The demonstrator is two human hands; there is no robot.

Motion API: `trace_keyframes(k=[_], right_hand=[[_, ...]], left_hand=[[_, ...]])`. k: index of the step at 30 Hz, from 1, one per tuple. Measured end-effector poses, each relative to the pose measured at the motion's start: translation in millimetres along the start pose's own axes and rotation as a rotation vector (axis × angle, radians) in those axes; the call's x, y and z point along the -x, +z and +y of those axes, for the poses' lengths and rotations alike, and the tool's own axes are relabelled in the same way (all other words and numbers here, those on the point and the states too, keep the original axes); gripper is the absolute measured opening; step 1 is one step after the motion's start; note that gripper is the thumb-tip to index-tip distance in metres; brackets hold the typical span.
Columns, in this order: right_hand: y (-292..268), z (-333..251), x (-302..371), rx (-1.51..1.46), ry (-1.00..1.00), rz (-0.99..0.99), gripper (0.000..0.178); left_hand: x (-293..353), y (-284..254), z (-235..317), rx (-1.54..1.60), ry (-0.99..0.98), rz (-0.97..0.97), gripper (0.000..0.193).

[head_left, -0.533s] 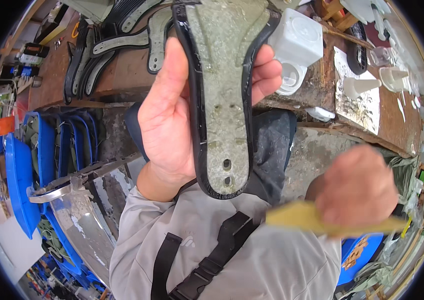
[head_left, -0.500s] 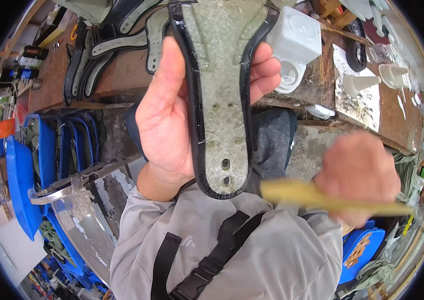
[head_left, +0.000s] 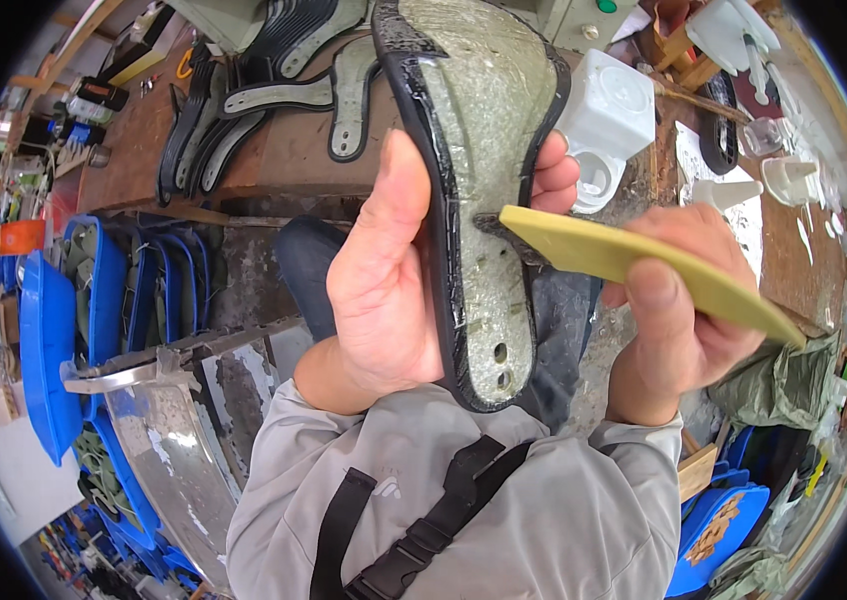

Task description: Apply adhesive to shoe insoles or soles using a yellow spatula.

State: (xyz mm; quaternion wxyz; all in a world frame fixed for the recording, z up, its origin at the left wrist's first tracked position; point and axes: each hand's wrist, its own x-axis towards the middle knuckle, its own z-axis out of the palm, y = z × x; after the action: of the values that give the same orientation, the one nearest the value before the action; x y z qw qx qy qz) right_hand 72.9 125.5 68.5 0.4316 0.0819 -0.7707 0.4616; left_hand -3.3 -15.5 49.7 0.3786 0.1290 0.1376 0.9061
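Sole (head_left: 489,190) left of spatula (head_left: 644,265)

Right hand (head_left: 684,310) raised from low beside the lap to level with the middle of the shoe sole (head_left: 489,190). Yellow scraper (head_left: 634,265), earlier below and clear of the sole's heel end, now laid with its tip against the grey face near the right rim. Sole brought slightly closer and higher in view.

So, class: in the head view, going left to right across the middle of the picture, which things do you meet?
Blue bins → left hand → shoe sole held upright → yellow flat tool touching the sole → right hand → green sack.
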Motion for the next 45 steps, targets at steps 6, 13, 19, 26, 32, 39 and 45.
trace_keyframes(k=[6,13,19,26,32,39,45], right_hand=[[-10.1,-3.1,21.1,-0.278,-0.396,-0.315,0.019],[-11.3,-3.6,9.4,-0.249,-0.291,-0.296,0.015],[-11.1,7.1,6.8,-0.152,-0.160,-0.146,0.022],[-9.4,16.8,1.0,-0.198,-0.257,-0.046,0.021],[-15.9,10.5,-20.9,-0.188,-0.320,-0.053,0.019],[-16.7,7.0,-76.9,-0.105,0.140,-0.011,0.019],[-30.4,20.5,-53.6,0.102,-0.379,-0.127,0.026]], left_hand=[[3.8,-1.8,6.4,-0.054,0.025,-0.040,0.053],[8.8,3.8,-2.3,-0.170,0.039,-0.008,0.068],[8.5,1.7,-2.0,-0.161,-0.004,-0.057,0.056],[21.7,2.9,-6.7,-0.204,-0.108,-0.008,0.070],[33.7,-15.4,-3.7,-0.424,-0.050,-0.121,0.069],[13.9,-35.2,-10.0,-0.474,0.107,-0.377,0.051],[1.8,-43.5,-0.8,-0.451,0.080,-0.374,0.047]])
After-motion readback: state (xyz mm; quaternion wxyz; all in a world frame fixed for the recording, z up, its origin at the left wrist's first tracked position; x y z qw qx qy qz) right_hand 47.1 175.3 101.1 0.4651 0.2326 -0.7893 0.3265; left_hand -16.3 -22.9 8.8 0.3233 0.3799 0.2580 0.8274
